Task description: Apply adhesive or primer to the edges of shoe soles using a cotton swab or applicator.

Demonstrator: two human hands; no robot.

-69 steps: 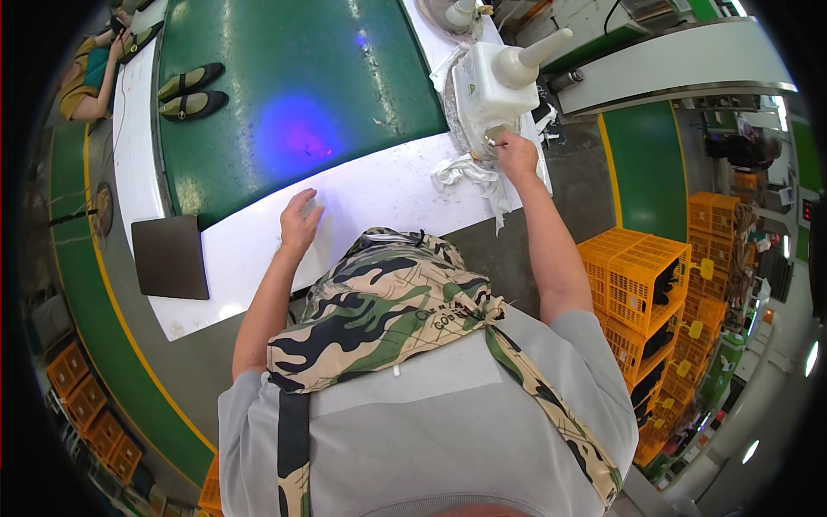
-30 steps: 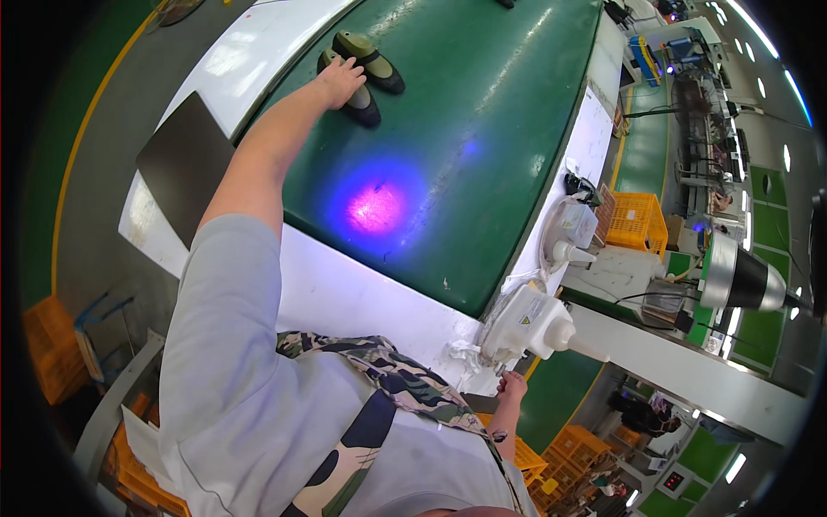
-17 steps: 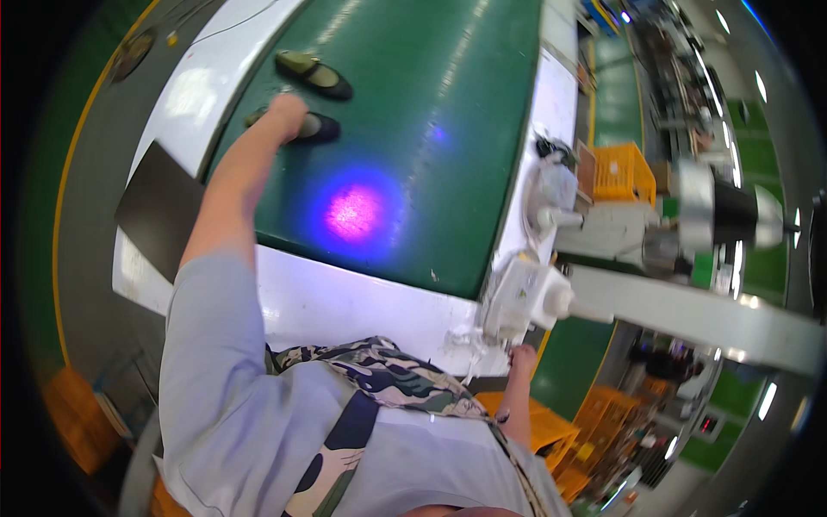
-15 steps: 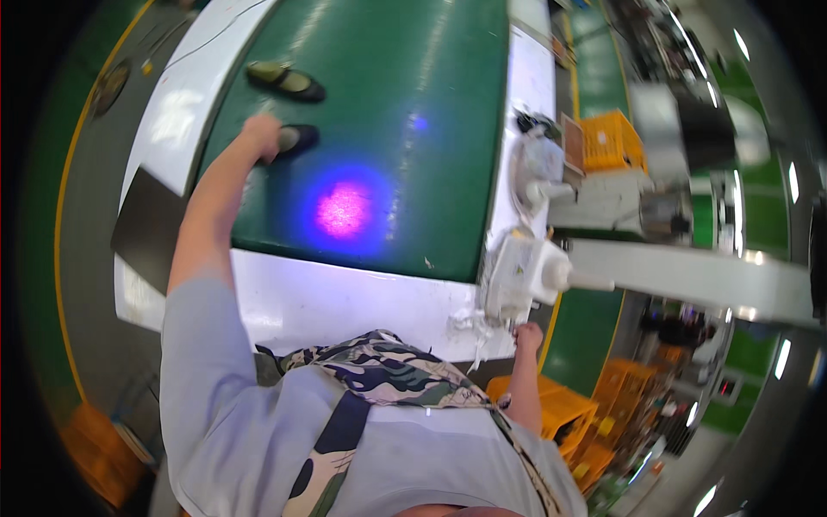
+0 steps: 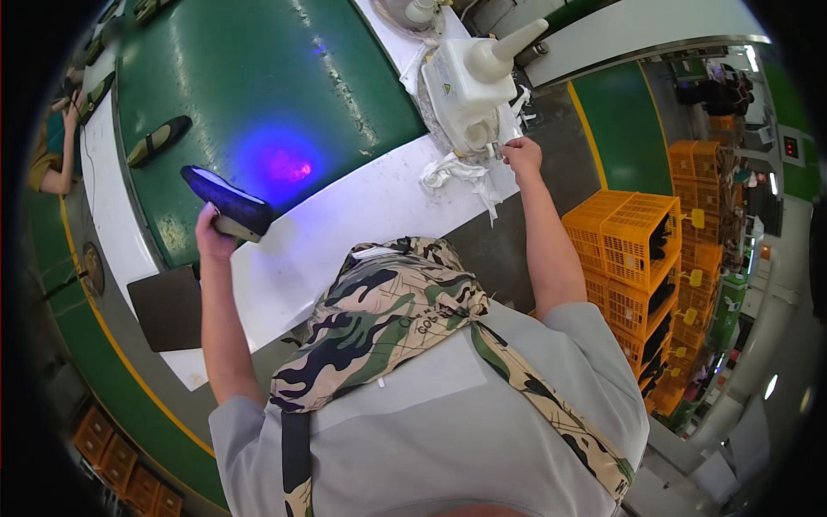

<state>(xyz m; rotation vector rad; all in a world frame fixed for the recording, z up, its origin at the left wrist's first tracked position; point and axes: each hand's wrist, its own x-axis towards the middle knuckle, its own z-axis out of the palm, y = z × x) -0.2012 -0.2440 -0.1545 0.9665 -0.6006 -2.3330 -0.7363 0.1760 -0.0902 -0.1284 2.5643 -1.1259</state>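
At far left, a co-worker's bare arm (image 5: pixel 59 168) reaches toward several dark shoes with olive-green linings (image 5: pixel 95 96) along the far edge of a long, glossy green work surface (image 5: pixel 250 77).

Nearer me on that surface lies a single black flat shoe with an olive-green lining and a strap (image 5: pixel 158 142), its mate now gone from beside it. Below, a flat, dark brown rectangular board (image 5: pixel 164 310) sits on the white tabletop (image 5: pixel 293 246).

The missing mate is the change: a dark flat shoe with a pale patch low on its side (image 5: pixel 228 194) is now up in my left hand (image 5: pixel 215 237), thumb and fingers closed around it. I hold it tilted above the near edge of the green surface; I cannot tell exactly which face is turned up. To me that means the pair is split and one shoe is ready to be worked on.

Just right of it glows a round blue-violet light spot (image 5: pixel 289 166). Farther right stands a white plastic container with a long tapered nozzle (image 5: pixel 469 86), a crumpled white cloth (image 5: pixel 461 172) beside its base. My right hand (image 5: pixel 522 157) is at that base, fingertips drawn together; whatever they may pinch is too small to tell. Orange plastic crates (image 5: pixel 612 241) are stacked beyond.
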